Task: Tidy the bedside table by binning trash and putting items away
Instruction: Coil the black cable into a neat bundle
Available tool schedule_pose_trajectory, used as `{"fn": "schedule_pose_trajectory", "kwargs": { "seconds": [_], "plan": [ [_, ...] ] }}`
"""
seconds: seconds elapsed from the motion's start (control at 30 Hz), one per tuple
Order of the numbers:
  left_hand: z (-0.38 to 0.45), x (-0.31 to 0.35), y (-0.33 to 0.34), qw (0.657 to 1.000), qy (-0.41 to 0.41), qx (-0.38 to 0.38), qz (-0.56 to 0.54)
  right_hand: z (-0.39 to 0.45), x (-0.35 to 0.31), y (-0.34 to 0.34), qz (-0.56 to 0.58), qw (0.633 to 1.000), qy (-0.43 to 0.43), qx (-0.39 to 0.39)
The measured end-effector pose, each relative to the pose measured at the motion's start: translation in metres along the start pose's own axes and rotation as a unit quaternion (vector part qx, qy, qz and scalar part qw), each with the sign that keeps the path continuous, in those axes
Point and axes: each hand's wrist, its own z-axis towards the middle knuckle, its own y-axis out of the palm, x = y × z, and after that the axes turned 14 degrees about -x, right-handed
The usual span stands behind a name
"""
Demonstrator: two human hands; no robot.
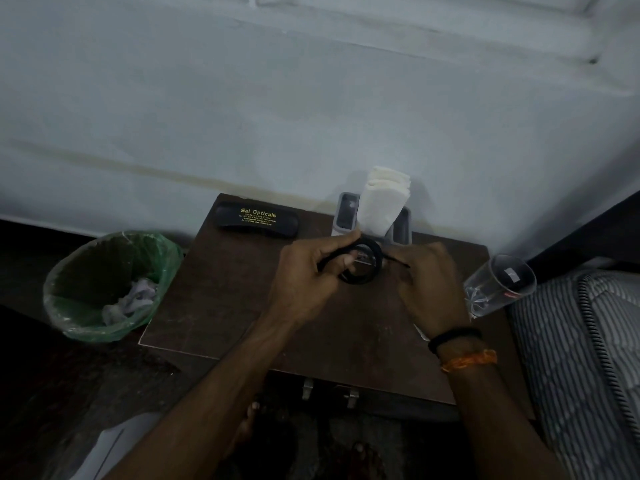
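Observation:
Over the middle of the dark wooden bedside table (214, 306) I hold a pair of black-framed glasses (365, 268). My left hand (308, 275) grips one temple arm and the round lens rim. My right hand (429, 282) pinches the other thin arm. A closed black glasses case (258, 220) with gold lettering lies at the table's back left. On the floor to the left stands a bin (69, 271) lined with a green bag, with crumpled tissue (131, 299) in it.
A grey holder (346, 211) with white paper napkins (381, 202) stands at the table's back edge. A clear drinking glass (498, 285) stands at the right edge. A striped mattress (581, 341) lies to the right. A white wall rises behind, and my bare feet are below the table.

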Motion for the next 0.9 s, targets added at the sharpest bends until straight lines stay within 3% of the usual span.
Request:
{"fn": "schedule_pose_trajectory", "kwargs": {
  "seconds": [0.2,0.33,0.43,0.5,0.77,0.9],
  "plan": [
    [0.000,0.002,0.003,1.000,0.005,-0.018,0.014,0.002,-0.003,-0.003,0.201,0.973,0.070,0.095],
    [-0.001,0.004,0.008,0.999,0.007,-0.024,0.026,0.005,-0.015,-0.006,0.462,0.871,0.144,0.084],
    [-0.002,0.004,0.009,0.999,0.004,-0.022,0.031,0.003,-0.018,-0.007,0.555,0.810,0.185,0.036],
    [-0.003,0.003,0.009,0.999,0.002,-0.017,0.032,0.001,-0.018,-0.008,0.582,0.790,0.193,-0.010],
    [-0.002,-0.001,0.008,0.999,-0.023,0.027,0.036,0.001,-0.019,-0.010,0.549,0.806,0.188,-0.117],
    [0.000,-0.002,0.008,0.997,-0.058,0.039,-0.011,-0.007,-0.026,-0.010,0.353,0.914,0.067,-0.191]
  ]
}}
